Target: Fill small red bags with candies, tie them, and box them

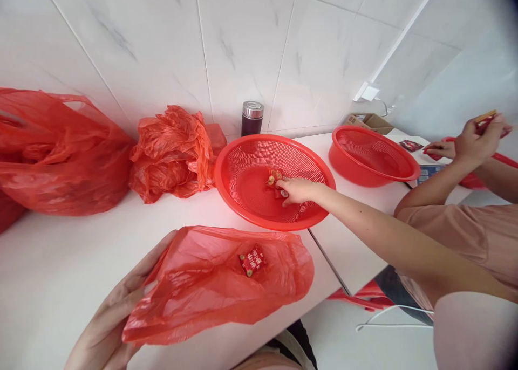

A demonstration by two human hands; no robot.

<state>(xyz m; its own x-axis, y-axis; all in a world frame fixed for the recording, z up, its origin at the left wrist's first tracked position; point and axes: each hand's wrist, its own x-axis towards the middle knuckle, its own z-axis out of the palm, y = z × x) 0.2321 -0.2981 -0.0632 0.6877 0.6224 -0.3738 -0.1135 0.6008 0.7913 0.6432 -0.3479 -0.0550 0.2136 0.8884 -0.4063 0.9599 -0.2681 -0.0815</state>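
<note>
My left hand (pixel 115 305) grips the edge of a thin red plastic bag (pixel 190 300), spread out low over the front of the white table. In the bag lies one small red trinket (pixel 253 260) with white characters and gold round bits at its corners. Reaching into a red perforated plastic basket (pixel 226 194), my right hand (pixel 301 191) has its fingers closed on small red trinkets (pixel 275 177) with gold parts. Those fingers partly cover the trinkets, so their exact number is unclear.
Behind lie a full red plastic bag (pixel 68 159), a crumpled heap of red bags (pixel 170 159) and a dark thermos (pixel 252 119). To the right stand another red basket (pixel 372 159) and a cardboard box (pixel 372 123). A co-worker's hands (pixel 473 138) hold a small red item.
</note>
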